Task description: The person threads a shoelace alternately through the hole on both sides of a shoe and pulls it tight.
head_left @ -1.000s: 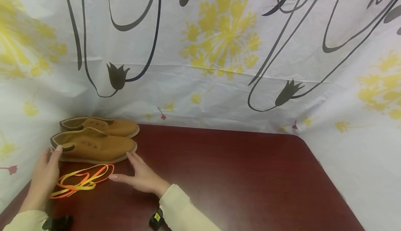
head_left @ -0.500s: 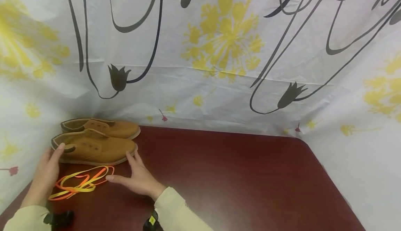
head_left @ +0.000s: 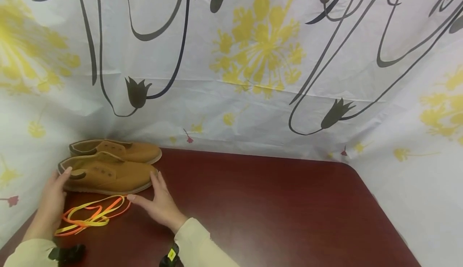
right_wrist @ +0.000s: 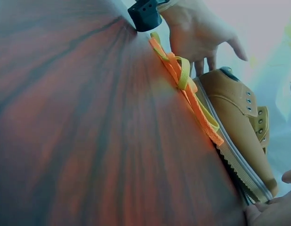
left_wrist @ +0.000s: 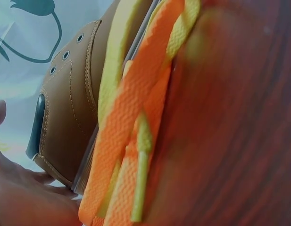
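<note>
A tan shoe (head_left: 126,174) with dark collar trim and eyelets without laces stands on the table, its toe to the right. My left hand (head_left: 52,202) is at the heel, thumb raised beside the opening and fingertips right at the back of the sole. At the toe, my right hand (head_left: 162,206) has its fingers extended against the front edge and its thumb spread apart. A second tan shoe (head_left: 139,152) stands just behind, partly hidden. In front of the near shoe lie loosely looped orange and yellow shoelaces (head_left: 95,216), between both hands; a yellow lace tip (left_wrist: 140,186) shows in the left wrist view.
The dark red wooden table (head_left: 275,202) extends to the right. A white sheet (head_left: 231,110) with printed flowers hangs behind the shoes and along both sides, close to the left hand. A black wrist device (head_left: 70,254) sits by the left cuff.
My right fingers have shifted slightly further round the shoe's toe. My left hand stays at the heel. The head view has tilted a little, and the laces lie as before.
</note>
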A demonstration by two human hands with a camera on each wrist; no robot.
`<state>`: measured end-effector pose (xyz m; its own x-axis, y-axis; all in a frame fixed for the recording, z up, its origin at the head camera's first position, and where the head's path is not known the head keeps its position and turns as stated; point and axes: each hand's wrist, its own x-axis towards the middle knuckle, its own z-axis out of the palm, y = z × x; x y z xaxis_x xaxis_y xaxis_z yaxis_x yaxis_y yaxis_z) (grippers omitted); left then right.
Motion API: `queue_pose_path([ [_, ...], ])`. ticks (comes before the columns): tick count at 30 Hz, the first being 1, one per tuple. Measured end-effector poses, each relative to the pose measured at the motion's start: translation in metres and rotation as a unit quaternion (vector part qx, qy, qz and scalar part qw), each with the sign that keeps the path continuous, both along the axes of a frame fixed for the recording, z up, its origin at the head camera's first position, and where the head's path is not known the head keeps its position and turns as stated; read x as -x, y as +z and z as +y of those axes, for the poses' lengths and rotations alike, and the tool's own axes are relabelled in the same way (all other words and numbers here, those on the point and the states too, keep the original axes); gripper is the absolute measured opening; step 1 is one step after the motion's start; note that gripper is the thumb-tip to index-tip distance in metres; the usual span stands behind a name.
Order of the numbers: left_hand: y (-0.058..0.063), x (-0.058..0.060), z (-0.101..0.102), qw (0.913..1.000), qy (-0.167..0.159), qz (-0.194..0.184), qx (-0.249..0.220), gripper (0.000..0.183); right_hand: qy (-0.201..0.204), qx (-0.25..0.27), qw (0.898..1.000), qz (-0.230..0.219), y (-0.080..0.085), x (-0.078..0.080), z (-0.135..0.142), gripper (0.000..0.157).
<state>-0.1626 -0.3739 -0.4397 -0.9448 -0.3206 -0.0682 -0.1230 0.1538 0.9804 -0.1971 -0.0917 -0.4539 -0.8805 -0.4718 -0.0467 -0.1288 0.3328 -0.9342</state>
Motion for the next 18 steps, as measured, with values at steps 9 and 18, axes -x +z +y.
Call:
queue_pose_path([
  [9, 0.002, 0.002, 0.004, 0.9991, 0.013, 0.013, 0.039, 0.076, -0.002, 0.011, 1.0, 0.005, -0.002, 0.003, 0.0, 0.087],
  [18, 0.004, 0.0, 0.011, 0.9977, 0.011, -0.004, 0.067, 0.08, -0.016, 0.066, 0.997, -0.035, -0.004, 0.001, 0.006, 0.083],
])
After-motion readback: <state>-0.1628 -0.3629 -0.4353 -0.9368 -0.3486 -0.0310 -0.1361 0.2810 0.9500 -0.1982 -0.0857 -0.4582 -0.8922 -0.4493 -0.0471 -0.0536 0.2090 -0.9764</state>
